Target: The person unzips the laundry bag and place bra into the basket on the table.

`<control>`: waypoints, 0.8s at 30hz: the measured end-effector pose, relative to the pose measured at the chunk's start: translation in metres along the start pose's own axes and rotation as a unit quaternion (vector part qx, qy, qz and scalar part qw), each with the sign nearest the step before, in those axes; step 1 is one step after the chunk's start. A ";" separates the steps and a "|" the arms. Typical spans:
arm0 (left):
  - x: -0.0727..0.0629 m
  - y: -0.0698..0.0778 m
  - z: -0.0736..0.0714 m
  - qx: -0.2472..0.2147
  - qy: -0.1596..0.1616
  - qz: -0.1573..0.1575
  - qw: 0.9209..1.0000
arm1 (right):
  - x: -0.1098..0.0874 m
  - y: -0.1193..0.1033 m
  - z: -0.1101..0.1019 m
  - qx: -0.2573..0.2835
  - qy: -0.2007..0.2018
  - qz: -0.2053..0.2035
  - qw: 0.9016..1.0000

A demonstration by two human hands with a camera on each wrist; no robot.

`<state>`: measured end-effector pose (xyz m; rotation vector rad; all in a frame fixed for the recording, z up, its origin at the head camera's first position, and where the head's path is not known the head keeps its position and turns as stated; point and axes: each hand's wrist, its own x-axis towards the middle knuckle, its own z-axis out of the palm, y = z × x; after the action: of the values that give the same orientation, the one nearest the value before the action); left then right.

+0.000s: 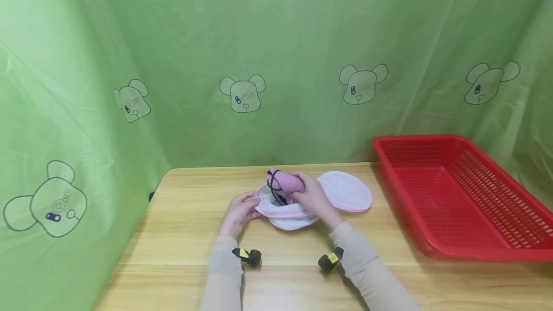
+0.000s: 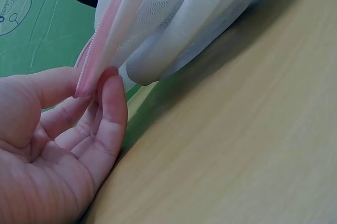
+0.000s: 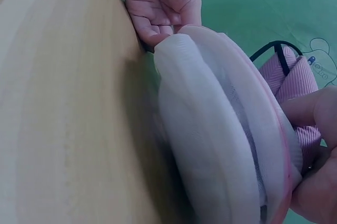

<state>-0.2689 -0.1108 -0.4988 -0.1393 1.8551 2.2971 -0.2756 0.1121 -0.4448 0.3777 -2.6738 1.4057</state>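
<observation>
A round white mesh laundry bag (image 1: 290, 222) with a pink zipper stands on the table, its mouth facing up. My left hand (image 1: 238, 212) pinches the zippered rim between thumb and fingers at the bag's left side, plain in the left wrist view by the pink zipper (image 2: 95, 58). My right hand (image 1: 312, 198) grips a rolled pink ribbed garment (image 1: 286, 181) with thin black straps over the bag's mouth. In the right wrist view, the garment (image 3: 287, 76) shows behind the bag's rim, its lower end hidden. The bag's round lid (image 1: 345, 191) lies folded open to the right.
A large red plastic basket (image 1: 425, 234) with perforated sides stands at the right of the wooden table (image 1: 181, 239). Green curtains (image 1: 298, 124) with bear-head outlines hang behind the table and along its left side. Small black-and-yellow devices are strapped at both wrists.
</observation>
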 end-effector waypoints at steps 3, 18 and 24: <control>-0.001 0.000 0.000 0.004 -0.007 0.002 1.000 | -0.001 -0.002 -0.002 0.006 0.002 0.000 1.000; 0.000 0.000 -0.001 0.020 -0.039 -0.003 0.999 | -0.004 -0.012 -0.009 0.011 0.020 -0.012 1.000; 0.000 0.000 -0.002 0.022 -0.050 0.005 0.999 | -0.005 -0.014 -0.011 0.012 0.025 -0.016 0.999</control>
<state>-0.2685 -0.1124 -0.4992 -0.0105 1.8590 2.2244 -0.2679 0.1145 -0.4280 0.3807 -2.6022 1.4209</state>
